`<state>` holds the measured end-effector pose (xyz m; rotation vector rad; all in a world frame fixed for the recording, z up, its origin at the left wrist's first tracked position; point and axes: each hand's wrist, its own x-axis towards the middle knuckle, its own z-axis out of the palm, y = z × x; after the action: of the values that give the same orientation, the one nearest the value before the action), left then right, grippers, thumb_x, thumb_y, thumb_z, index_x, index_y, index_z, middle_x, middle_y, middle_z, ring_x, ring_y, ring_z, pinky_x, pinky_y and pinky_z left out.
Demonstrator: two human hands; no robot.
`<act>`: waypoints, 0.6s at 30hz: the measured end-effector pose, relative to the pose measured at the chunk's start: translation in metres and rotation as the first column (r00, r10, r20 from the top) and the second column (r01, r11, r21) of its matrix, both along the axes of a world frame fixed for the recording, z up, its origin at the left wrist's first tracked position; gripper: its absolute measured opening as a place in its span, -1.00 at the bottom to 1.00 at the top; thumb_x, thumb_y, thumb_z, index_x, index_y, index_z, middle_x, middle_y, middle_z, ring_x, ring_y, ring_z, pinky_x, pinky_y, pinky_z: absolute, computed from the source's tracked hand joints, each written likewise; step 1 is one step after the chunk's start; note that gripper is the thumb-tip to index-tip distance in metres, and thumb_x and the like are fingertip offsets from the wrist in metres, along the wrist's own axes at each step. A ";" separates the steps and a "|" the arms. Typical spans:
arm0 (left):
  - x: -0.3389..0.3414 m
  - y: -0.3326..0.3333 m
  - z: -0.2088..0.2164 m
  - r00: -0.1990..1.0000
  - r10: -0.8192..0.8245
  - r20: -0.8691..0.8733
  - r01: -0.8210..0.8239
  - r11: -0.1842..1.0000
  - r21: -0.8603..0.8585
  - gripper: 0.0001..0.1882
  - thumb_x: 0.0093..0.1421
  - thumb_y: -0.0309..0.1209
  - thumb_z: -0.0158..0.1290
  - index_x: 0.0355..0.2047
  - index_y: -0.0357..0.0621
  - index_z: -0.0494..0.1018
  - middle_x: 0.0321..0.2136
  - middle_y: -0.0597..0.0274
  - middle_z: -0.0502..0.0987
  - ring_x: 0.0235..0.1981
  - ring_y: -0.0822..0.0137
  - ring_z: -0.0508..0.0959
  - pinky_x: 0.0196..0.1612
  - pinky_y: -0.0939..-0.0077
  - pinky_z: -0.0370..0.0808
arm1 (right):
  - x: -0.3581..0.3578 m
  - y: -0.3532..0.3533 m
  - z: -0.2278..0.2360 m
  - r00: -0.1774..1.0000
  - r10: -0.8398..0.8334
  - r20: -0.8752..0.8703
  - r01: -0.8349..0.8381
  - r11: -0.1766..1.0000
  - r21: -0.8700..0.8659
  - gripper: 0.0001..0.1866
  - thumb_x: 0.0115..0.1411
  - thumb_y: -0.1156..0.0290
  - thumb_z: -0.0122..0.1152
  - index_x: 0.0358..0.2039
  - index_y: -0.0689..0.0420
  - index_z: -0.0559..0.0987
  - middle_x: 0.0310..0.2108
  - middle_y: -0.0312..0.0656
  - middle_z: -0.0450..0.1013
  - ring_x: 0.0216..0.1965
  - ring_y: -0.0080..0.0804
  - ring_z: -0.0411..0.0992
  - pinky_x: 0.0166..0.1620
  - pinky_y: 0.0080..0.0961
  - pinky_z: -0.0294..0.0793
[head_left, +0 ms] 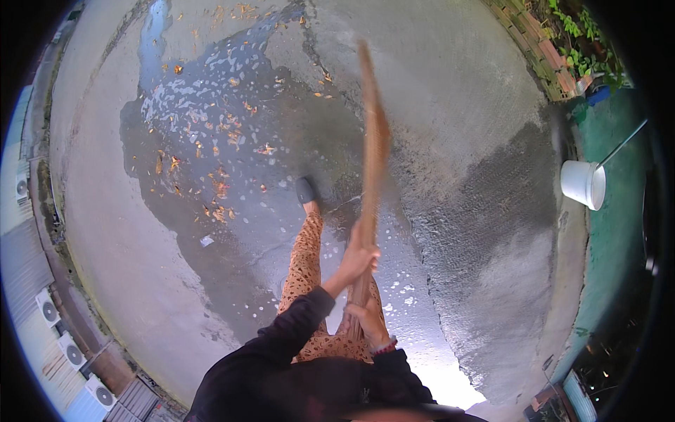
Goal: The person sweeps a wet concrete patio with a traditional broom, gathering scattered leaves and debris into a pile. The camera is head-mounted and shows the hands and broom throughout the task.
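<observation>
**Two-Handed Grip on a Brown Broom Over Wet Concrete**

The fingers of the left hand are curled around the shaft. Nearer the body, the right hand grasps the same shaft, a red beaded bracelet at its wrist. The broom stretches from the person's lap away up the middle of the view, blurred toward its far end; whether its tip touches the ground I cannot tell. Beneath it, one leg in tan trousers with a dark print reaches forward to a dark shoe. Left of the shoe, yellow-brown leaves lie scattered among whitish foam. Well off to the right stands a white bucket, a thin stick rising from it. Green plants grow beside brickwork at upper right; outdoor air-conditioner units line the far left.
</observation>
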<state>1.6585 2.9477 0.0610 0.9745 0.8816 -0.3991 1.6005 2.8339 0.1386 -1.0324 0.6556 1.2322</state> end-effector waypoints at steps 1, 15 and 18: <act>-0.001 -0.018 -0.002 1.000 0.003 -0.022 -0.006 0.988 -0.154 -0.03 0.00 -0.65 0.03 0.35 -0.01 -0.24 -0.46 0.11 0.41 -0.64 0.35 0.46 -0.65 0.45 0.45 | -0.004 -0.003 0.011 0.999 -0.039 -0.023 0.038 0.997 -0.071 -0.78 0.03 0.54 0.09 -0.29 0.26 0.32 -0.66 -0.19 0.31 -0.75 -0.40 0.35 -0.66 -0.46 0.42; -0.016 0.311 -0.095 0.983 0.134 -0.124 -0.148 0.982 -0.114 -0.30 -0.03 -0.57 0.08 0.18 -0.06 0.17 -0.57 0.22 0.41 -0.62 0.38 0.46 -0.60 0.47 0.46 | 0.028 0.317 -0.076 0.963 0.202 -0.180 -0.197 0.979 0.047 -0.75 0.09 0.41 0.16 -0.32 0.33 0.41 -0.55 -0.20 0.38 -0.62 -0.36 0.44 -0.57 -0.40 0.53; 0.022 0.385 -0.084 0.897 0.430 -0.105 -0.425 0.902 0.074 -0.48 -0.02 -0.61 0.02 0.00 -0.09 0.23 -0.61 0.23 0.36 -0.66 0.39 0.43 -0.64 0.47 0.45 | 0.093 0.375 -0.091 0.898 0.426 -0.107 -0.406 0.898 0.170 -0.76 0.03 0.41 0.20 -0.35 0.28 0.42 -0.57 -0.20 0.39 -0.67 -0.41 0.42 -0.58 -0.45 0.50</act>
<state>1.6800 3.3329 -0.0230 0.7767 1.1880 -0.0571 1.6933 3.2093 0.0479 -0.9994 0.4537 1.7169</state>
